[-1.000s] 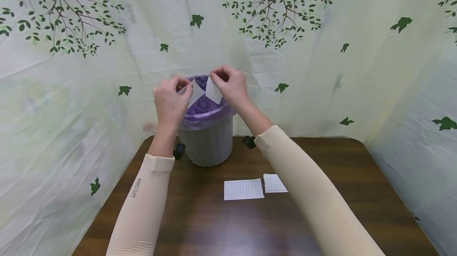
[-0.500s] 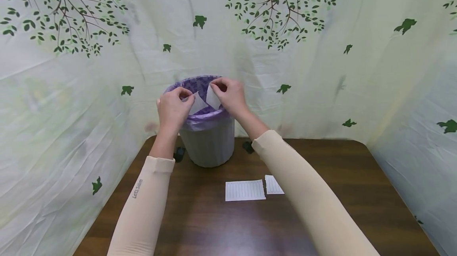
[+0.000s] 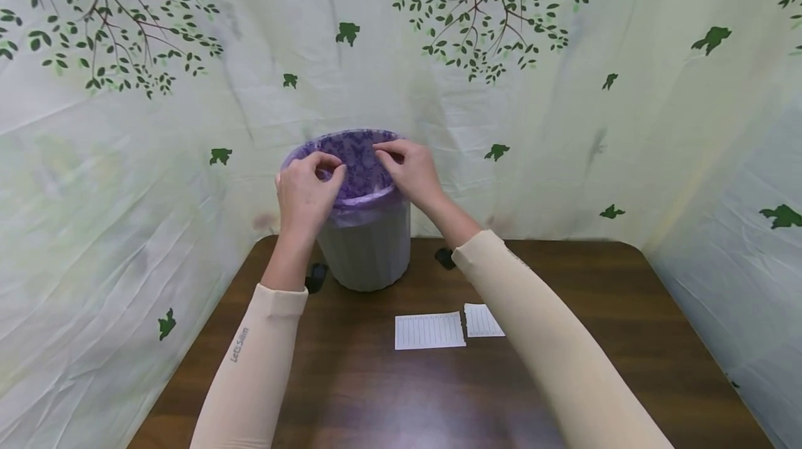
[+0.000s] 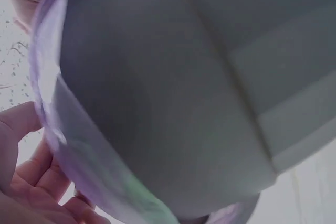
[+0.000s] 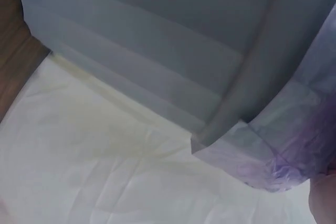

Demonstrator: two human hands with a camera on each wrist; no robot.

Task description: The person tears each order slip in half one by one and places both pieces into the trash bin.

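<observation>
A grey trash bin (image 3: 365,254) lined with a purple bag (image 3: 363,202) stands at the table's far edge. My left hand (image 3: 305,188) hovers over the near left rim, its fingers loosely bent and no paper in them. In the left wrist view, the left hand's fingers (image 4: 39,174) show beyond the liner's folded edge. Over the right side of the opening, my right hand (image 3: 410,170) has its thumb and index finger parted, holding nothing visible. Two torn pieces of lined paper, a larger piece (image 3: 429,331) and a smaller piece (image 3: 482,321), lie on the table.
The dark brown wooden table (image 3: 376,400) extends toward me. Behind it hangs a pale curtain (image 3: 539,156) printed with leaves and branches. My right sleeve (image 3: 545,324) covers part of the smaller paper piece.
Both hands lowered slightly toward the bin and let go of the paper pieces they pinched earlier. Those pieces are no longer visible. The papers on the table have not moved.
</observation>
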